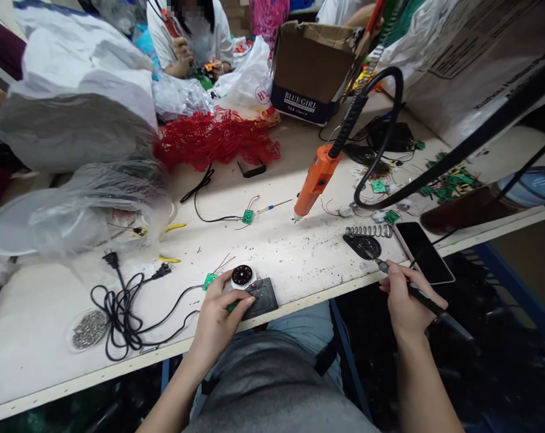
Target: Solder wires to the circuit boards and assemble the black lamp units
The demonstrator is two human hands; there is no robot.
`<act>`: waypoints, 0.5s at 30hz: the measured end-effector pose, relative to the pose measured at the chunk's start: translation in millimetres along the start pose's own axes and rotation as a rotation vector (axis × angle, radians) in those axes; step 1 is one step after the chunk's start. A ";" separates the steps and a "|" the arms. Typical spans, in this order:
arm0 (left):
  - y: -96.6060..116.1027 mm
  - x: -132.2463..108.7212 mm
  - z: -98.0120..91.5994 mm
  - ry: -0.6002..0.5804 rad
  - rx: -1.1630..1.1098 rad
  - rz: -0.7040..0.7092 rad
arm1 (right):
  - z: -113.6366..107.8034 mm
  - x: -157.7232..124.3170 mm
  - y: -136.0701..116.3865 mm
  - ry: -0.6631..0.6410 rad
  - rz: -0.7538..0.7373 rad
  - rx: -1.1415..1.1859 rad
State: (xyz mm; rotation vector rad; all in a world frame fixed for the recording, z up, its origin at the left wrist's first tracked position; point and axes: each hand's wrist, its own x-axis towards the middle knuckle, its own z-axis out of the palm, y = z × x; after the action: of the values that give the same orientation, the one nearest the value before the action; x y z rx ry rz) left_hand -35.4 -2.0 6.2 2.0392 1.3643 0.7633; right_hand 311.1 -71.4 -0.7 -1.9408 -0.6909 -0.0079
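Note:
My left hand is closed at the table's front edge, its fingertips pinching a small part with thin wires beside a round black dial with a white rim. Under the dial lies a dark flat case. A green circuit board with a black cord touches or nearly touches the back of those fingers. On the right, my right hand grips a soldering iron like a pen. The iron's tip points at a black stand with a metal coil.
An orange electric screwdriver hangs over the table. Coiled black cord and a dish of screws lie left. A phone rests right, near a brown bottle. Behind are red plastic parts, a box and a person.

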 end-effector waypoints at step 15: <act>-20.2 19.5 -10.2 -0.232 -0.175 0.088 | 0.2 -3.0 -5.2 0.020 0.052 -0.046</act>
State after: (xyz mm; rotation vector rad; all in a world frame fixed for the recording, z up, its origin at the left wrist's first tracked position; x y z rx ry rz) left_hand -49.0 24.2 1.4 1.9891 1.0480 0.6365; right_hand 306.1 -71.0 2.6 -1.9998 -0.6320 -0.0110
